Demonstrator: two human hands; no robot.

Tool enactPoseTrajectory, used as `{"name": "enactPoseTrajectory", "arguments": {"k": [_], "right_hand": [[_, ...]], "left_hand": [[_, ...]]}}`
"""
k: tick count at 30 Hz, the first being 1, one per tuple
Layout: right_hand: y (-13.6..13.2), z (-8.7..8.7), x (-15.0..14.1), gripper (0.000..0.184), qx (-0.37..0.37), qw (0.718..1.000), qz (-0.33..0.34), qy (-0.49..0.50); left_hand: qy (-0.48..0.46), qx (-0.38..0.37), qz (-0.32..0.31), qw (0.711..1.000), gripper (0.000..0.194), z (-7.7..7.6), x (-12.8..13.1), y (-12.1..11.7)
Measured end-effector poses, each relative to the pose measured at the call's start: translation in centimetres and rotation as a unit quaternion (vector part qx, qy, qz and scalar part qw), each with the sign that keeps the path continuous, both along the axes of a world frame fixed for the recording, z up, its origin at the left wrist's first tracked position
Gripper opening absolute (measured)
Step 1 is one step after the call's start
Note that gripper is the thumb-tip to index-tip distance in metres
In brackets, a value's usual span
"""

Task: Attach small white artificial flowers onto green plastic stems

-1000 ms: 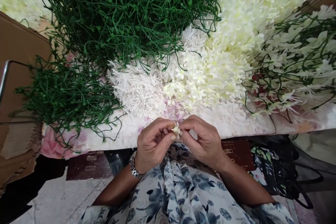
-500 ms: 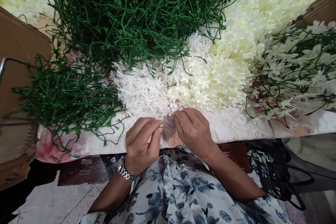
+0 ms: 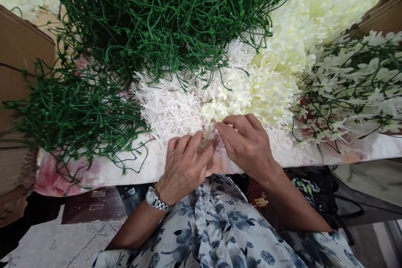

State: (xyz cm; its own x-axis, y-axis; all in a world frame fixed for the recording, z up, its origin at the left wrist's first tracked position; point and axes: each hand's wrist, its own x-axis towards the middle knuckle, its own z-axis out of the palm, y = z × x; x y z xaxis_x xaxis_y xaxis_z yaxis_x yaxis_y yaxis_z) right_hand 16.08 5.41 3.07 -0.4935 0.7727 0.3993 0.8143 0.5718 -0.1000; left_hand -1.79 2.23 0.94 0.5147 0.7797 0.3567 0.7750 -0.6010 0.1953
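Observation:
My left hand, with a metal watch at its wrist, is at the front edge of the cloth-covered table. Its fingers are bent and its thumb points toward the right hand; anything in its fingertips is too small to make out. My right hand is slightly higher, its thumb and fingers drawn together by the nearest blossoms. What that pinch holds is hidden. Beyond the left hand lie white spiky artificial sprigs. Cream artificial flower blossoms spread beyond the right hand.
A large heap of green plastic stems rises at the back, with a smaller pile of stems at left. Green stems bearing white flowers lie at right. Cardboard boxes stand at left and upper right.
My right hand has moved right and a little up, toward the blossoms. My left hand has shifted slightly right and turned, showing more of its back. The view has moved slightly.

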Motion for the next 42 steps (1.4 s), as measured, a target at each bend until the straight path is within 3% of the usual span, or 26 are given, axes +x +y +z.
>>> {"name": "enactPoseTrajectory", "arguments": {"k": [8, 16, 22, 29, 34, 42], "right_hand": [[3.2, 0.6, -0.8, 0.010, -0.037, 0.983, 0.116, -0.136], [3.3, -0.4, -0.1, 0.014, -0.013, 0.988, 0.084, -0.127], [3.1, -0.2, 0.3, 0.018, -0.002, 0.994, 0.048, -0.098], [1.8, 0.3, 1.4, 0.009, 0.021, 0.998, 0.056, 0.018], [-0.5, 0.4, 2.0, 0.015, -0.018, 0.996, 0.075, 0.052], [-2.5, -0.1, 2.6, 0.013, -0.123, 0.990, 0.009, -0.074]], "left_hand": [[0.037, -0.007, 0.012, 0.999, 0.026, -0.3, 0.2, 0.0], [0.044, -0.017, 0.020, 0.999, 0.028, -0.3, 0.3, 0.0], [0.062, -0.031, 0.042, 0.997, 0.035, -0.1, 0.6, 0.2], [0.042, -0.026, 0.044, 0.998, 0.031, 0.1, 0.9, 0.2], [-0.017, 0.019, 0.042, 0.999, 0.031, -0.2, 0.2, 0.0], [-0.027, 0.068, 0.098, 0.993, 0.023, 0.3, -0.3, 0.9]]}}
